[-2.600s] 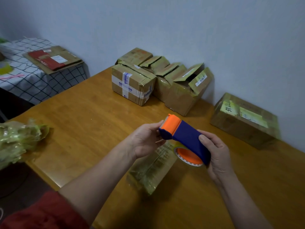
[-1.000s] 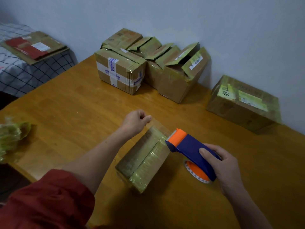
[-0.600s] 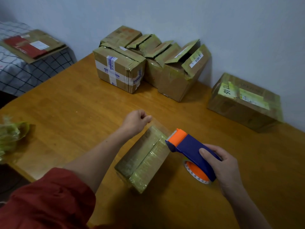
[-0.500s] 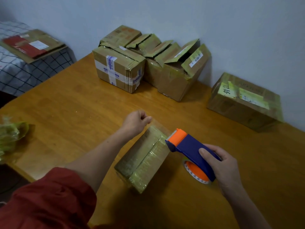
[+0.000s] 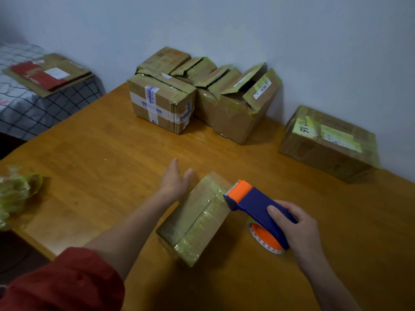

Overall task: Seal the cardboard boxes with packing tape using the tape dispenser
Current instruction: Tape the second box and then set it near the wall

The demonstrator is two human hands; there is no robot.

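A: Pale wall [image 5: 314,41] behind, broad wooden table [image 5: 101,153] pushed up against it. Landmark?

B: Small box [image 5: 197,221], wrapped in yellowish tape, lying toward the table's near edge. Everything else placed from that.

A: Far left of the small box?

B: Bed with a checked cover [image 5: 33,108], off the table, beyond and well to the left; flattened cardboard [image 5: 49,72] with a red patch lying on top.

A: Straight beyond?

B: Cluster of cartons against the wall: taped carton [image 5: 161,106] crossed in blue and white at the cluster's left, open-flapped carton [image 5: 242,108] at its right. Beyond and right of the small box, well apart, closed carton [image 5: 327,144] with yellowed labels.

A: Nearer in?

B: Red sleeve [image 5: 67,283] near and left of the small box, bare forearm running along its left side.

A: Dispenser?

B: Blue tape dispenser [image 5: 258,205] with an orange head, just right of the small box, head at the box's far right top edge. Touching or not, hard to tell. Orange-cored tape roll [image 5: 265,240] underneath, low beside the box's right face.

A: Loose scraps?

B: Crumpled wad of yellowish tape [image 5: 15,194], far left of the small box, at the table's edge.

A: Hands?

B: Round the blue handle, right hand [image 5: 298,230], fingers wrapped. Just past the box's far left corner, left hand [image 5: 174,179] — flat, fingers straight, holding nothing.
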